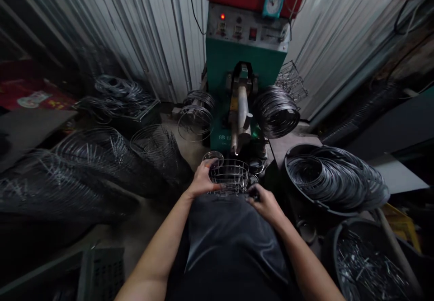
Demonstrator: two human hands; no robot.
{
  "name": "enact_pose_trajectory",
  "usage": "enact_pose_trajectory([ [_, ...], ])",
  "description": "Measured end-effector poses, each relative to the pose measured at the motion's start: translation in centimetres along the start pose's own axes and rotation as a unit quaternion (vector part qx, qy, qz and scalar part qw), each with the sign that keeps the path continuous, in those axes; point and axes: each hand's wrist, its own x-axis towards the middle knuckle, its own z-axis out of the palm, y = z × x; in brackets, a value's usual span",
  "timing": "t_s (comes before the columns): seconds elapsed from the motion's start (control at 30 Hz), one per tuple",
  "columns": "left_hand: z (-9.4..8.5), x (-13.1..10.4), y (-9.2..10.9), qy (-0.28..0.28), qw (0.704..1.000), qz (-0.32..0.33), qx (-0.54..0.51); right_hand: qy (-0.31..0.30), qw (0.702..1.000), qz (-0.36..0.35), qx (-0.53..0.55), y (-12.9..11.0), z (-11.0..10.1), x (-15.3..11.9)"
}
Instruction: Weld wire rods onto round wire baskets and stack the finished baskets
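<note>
A round wire basket (231, 173) stands above my lap, just under the tip of the machine's metal arm (242, 104). My left hand (204, 180) is closed on the basket's left side, thumb low and fingers up near the rim. To the right of the basket, my right hand (266, 203) is curled with its fingertips pressed together. Whatever lies between those fingertips is too dark and small to make out. Dark smudges or coverings show on the fingertips. A dark apron (233, 233) covers my lap below the basket.
Ahead stands a green machine (217, 57) with a lit red lamp and a clock (273, 2). Wire rings hang left (196, 111) and right (276, 111) of it. Mesh stacks (95, 161) line the left; a tub of rings (334, 179) and a bucket of metal pieces (369, 265) stand right.
</note>
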Motion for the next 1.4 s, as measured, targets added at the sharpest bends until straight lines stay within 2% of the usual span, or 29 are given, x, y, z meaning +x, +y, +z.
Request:
enact_pose_trajectory([
  [0.13,-0.1,-0.6,4.4,-0.039,0.986,0.043,0.157,-0.016,0.996,0.006,-0.09,-2.6,-0.1,3.1],
  [0.27,0.1,-0.7,6.3,-0.051,0.98,0.058,0.185,0.051,0.996,0.008,-0.076,-2.6,1.3,3.5],
  [0.33,0.1,-0.8,6.2,-0.044,0.98,0.059,0.183,0.048,0.998,-0.029,-0.011,-2.3,1.7,3.1],
  [0.4,0.1,-0.8,6.0,-0.042,0.982,0.059,0.175,0.011,0.997,-0.07,0.042,-2.0,1.7,2.6],
  [0.5,0.2,-0.8,5.7,-0.051,0.985,0.049,0.155,-0.042,0.993,-0.105,0.045,-1.9,0.9,2.2],
  [0.6,0.2,-0.7,5.6,-0.054,0.988,0.038,0.139,-0.063,0.988,-0.141,0.028,-1.9,0.1,2.2],
  [0.9,0.4,0.1,4.4,-0.06,0.99,0.035,0.122,-0.052,0.985,-0.163,-0.013,-1.2,0.9,3.2],
  [1.17,0.3,2.2,3.3,-0.069,0.991,0.036,0.104,-0.034,0.98,-0.189,-0.057,-0.5,1.3,4.9],
  [1.4,0.2,3.9,2.4,-0.049,0.995,0.04,0.076,-0.037,0.976,-0.201,-0.081,-0.7,0.9,7.1],
])
